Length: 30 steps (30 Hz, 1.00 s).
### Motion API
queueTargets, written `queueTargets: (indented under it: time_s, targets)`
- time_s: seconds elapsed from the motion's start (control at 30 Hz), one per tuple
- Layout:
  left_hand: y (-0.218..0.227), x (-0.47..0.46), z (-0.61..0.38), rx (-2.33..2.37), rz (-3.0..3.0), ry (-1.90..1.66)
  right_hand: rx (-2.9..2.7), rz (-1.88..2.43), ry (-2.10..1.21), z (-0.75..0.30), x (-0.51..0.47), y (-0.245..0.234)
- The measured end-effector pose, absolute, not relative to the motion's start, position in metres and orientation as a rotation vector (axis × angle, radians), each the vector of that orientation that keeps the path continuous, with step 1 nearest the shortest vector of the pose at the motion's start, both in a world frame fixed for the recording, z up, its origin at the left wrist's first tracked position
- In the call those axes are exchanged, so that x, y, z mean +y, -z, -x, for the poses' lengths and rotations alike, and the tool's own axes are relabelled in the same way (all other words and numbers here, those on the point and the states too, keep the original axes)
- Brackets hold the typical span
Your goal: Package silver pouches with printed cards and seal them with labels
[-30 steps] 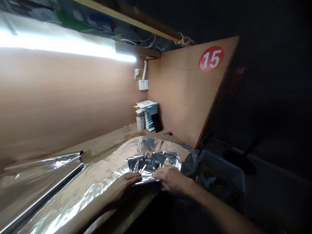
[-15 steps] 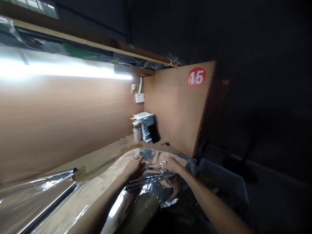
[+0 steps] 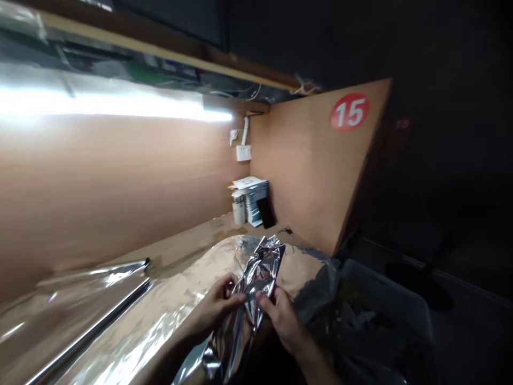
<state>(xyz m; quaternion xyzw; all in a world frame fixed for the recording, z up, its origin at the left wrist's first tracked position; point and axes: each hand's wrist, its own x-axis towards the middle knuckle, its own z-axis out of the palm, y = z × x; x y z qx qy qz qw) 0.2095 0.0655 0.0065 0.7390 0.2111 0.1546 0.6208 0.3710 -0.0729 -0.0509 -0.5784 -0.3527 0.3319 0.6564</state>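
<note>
My left hand (image 3: 216,307) and my right hand (image 3: 282,321) both grip a crumpled piece of silver metallized film (image 3: 258,283), which rises between them and hangs down toward me. Under it, a broad shiny foil sheet (image 3: 176,315) lies spread over the wooden desk (image 3: 188,243). At the far left rests a roll of the same film (image 3: 92,299), its edge a dark straight line. My hands touch neither the roll nor the desk.
Against the back wall stand a steel flask (image 3: 239,210), a stack of booklets (image 3: 256,200) and a black phone (image 3: 266,212). A wooden partition (image 3: 308,166) bears a red "15" sticker. A grey plastic bin (image 3: 380,315) sits below the desk's right side.
My hands have lifted the film off the desk and bunched it upright, where before it lay folded under them. The view has also shifted slightly.
</note>
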Motion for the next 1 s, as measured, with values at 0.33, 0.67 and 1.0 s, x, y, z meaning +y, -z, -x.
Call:
queueTargets:
  time_s: [0.33, 0.67, 1.0]
  targets:
    - [-0.008, -0.008, -0.081, 0.69, -1.232, -0.652, -1.079, 0.888, -1.507, -0.305, -0.055, 0.021]
    - [-0.011, -0.017, -0.025, 0.721, -1.223, -0.719, -1.092, 0.846, -1.565, -0.244, -0.013, 0.02]
    - [0.039, -0.045, 0.024, 1.237, -1.898, -1.106, -1.591, 1.117, -1.24, -0.183, -0.015, 0.051]
